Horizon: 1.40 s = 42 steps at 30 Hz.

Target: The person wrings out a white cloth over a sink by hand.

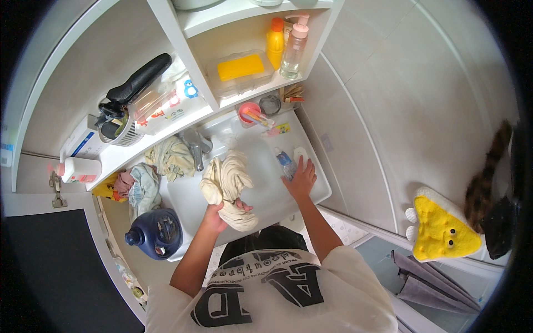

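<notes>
My left hand (pixel 215 218) grips a bunched cream cloth (pixel 228 183) over the white washbasin (pixel 266 208). The cloth hangs in thick folds, some of them above my fingers and some below. At the basin's right side my right hand (pixel 302 179) has its fingers apart. Its fingertips are at a white bar of what looks like soap (pixel 300 154), and whether they touch it I cannot tell. Beside the thumb lies a clear bottle with a blue label (pixel 285 162). A chrome faucet (pixel 196 147) stands left of the cloth.
Wet-looking clothes (pixel 170 158) are heaped left of the faucet. A dark blue detergent jug (pixel 156 233) stands on the left ledge. Farther back are a pink cup (pixel 250 113) with toothbrushes, a toothpaste tube (pixel 277 130) and a glass jar (pixel 270 104). An open cabinet door (pixel 89 237) borders the left.
</notes>
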Motion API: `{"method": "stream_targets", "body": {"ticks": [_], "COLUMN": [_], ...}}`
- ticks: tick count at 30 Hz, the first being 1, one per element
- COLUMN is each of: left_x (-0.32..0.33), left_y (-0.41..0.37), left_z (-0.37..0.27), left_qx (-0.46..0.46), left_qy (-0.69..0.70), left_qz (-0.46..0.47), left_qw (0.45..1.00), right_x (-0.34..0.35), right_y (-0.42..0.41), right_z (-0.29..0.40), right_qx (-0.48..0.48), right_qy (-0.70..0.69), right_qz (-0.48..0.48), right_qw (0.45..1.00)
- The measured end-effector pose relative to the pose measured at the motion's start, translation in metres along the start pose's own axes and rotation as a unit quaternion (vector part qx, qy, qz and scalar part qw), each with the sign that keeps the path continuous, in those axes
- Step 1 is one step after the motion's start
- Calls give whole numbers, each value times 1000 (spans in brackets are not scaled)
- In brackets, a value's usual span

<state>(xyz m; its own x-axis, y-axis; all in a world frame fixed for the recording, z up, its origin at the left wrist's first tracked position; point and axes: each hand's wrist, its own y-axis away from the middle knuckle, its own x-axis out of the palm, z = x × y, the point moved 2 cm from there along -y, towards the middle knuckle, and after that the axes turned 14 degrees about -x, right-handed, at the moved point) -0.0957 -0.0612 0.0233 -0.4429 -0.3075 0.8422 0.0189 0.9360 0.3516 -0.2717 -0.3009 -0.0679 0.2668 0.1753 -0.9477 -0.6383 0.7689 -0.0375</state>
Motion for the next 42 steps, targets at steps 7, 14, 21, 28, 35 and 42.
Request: {"method": "stream_targets", "body": {"ticks": [7,14,21,28,35,42], "left_x": [-23,-19,-21,-21,-19,-27], "left_y": [20,26,34,41,49,66], "left_z": [2,0,0,0,6,12], "left_qx": [12,10,19,34,49,67], "left_qy": [21,12,36,27,53,103], "left_qz": [-17,-58,-33,-47,-44,-32], "left_qw": [1000,998,999,998,996,992], "right_x": [12,19,8,-80,-197,-139], "right_y": [-12,-16,-18,-18,-91,-173], "right_z": [-6,-38,-49,-21,58,78], "right_qx": [53,-32,-6,46,-155,-262], "right_qy": [-35,10,-207,-438,-229,-87], "right_qz": [21,-79,-120,-136,-166,-144], "right_qw": [998,996,971,888,947,950]}}
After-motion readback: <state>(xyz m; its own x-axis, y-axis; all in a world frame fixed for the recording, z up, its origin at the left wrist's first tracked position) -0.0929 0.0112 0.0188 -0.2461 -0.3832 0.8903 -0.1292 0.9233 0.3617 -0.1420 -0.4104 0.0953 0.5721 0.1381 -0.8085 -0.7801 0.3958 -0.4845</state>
